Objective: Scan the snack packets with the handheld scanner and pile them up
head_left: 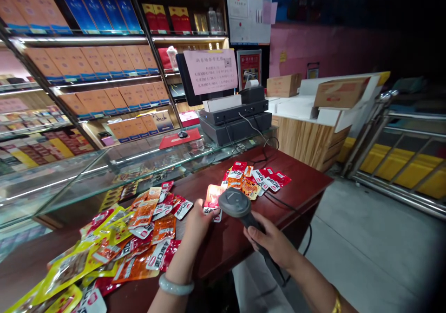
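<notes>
In my left hand [199,218], a small snack packet [213,196] is pinched over the dark red table, its face lit bright by the scanner's light. Fingers of my right hand [268,238] wrap the handle of a grey barcode scanner [235,202], whose head is close beside that packet. To the left lies a big heap of snack packets [141,215] in red, orange and white, with larger yellow packets [71,269] nearer me. A smaller pile of similar packets [240,178] rests beyond the scanner.
A glass display counter [114,164] runs behind the table [299,173]. On it stand a cash drawer [226,127], a monitor with a pink notice [211,71] and a mouse [182,134]. The scanner's cable [289,204] crosses the table's right side. A metal railing [400,150] stands at right.
</notes>
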The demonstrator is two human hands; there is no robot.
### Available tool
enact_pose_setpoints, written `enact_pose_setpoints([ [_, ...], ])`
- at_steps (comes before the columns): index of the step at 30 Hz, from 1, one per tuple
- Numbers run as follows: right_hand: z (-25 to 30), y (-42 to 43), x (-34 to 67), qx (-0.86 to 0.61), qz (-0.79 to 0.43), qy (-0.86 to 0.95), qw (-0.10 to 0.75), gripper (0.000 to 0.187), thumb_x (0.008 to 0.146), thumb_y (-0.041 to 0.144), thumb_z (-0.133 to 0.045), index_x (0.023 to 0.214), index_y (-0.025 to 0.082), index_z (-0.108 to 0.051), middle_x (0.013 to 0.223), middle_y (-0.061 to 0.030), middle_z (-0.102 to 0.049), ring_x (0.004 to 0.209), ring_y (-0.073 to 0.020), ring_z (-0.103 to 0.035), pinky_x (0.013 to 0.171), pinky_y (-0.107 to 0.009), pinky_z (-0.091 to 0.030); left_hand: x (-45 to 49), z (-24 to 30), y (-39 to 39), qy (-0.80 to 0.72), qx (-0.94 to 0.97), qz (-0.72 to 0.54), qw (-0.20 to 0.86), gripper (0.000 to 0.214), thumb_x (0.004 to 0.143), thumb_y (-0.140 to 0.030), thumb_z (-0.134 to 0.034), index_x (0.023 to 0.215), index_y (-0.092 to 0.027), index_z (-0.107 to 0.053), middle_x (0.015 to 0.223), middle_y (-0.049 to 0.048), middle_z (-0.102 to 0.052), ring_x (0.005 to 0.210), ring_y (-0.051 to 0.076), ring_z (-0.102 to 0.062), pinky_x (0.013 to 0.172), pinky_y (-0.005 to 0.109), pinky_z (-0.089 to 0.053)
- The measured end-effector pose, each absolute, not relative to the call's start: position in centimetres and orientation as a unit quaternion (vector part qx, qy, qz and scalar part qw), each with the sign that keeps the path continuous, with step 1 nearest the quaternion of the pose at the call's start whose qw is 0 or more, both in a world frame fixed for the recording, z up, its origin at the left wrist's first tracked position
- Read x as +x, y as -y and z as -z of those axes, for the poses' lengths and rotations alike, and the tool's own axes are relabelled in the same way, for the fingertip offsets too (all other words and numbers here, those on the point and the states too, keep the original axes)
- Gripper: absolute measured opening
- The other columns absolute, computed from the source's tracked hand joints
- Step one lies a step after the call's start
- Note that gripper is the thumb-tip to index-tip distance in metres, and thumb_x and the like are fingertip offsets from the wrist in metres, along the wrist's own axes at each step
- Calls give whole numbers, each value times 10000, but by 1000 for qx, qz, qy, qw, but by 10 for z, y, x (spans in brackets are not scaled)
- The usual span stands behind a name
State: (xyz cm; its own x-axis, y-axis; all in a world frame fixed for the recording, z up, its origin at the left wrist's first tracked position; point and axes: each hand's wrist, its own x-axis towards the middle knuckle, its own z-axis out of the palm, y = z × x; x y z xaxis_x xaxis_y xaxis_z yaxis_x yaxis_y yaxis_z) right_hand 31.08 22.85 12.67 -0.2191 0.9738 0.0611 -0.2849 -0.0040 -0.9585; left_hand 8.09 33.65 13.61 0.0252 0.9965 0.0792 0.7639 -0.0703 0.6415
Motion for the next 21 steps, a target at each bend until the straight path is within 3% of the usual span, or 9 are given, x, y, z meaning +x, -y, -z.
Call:
enact_pose_setpoints([
  [7,-103,-234,317,-375,-603,446,544,753,812,726,-753,1306,173,-622,676,59,-499,542,-108,-418,524,-246,-335,103,-130,-368,-629,655,-310,283,279,724,-353,-754,870,-202,-571,811,44,-734,778,253,-717,682,315,-495],
  [16,-104,-241,334,-370,-605,375,597,812,756,735,-799,1343,206,-611,684,42,-534,560,-111,-425,508,-223,-321,158,-133,-400,-570,600,-351,438,319,781,-295,-766,955,-215,-512,638,-64,-626,477,126,-569,512,239,-438],
  [21,-98,-244,344,-365,-587,362,625,751,800,686,-796,1337,207,-580,652,70,-507,525,-97,-399,501,-218,-324,201,-148,-427,-511,556,-372,540,359,788,-318,-824,944,-197,-524,706,-24,-673,559,117,-640,568,227,-507],
])
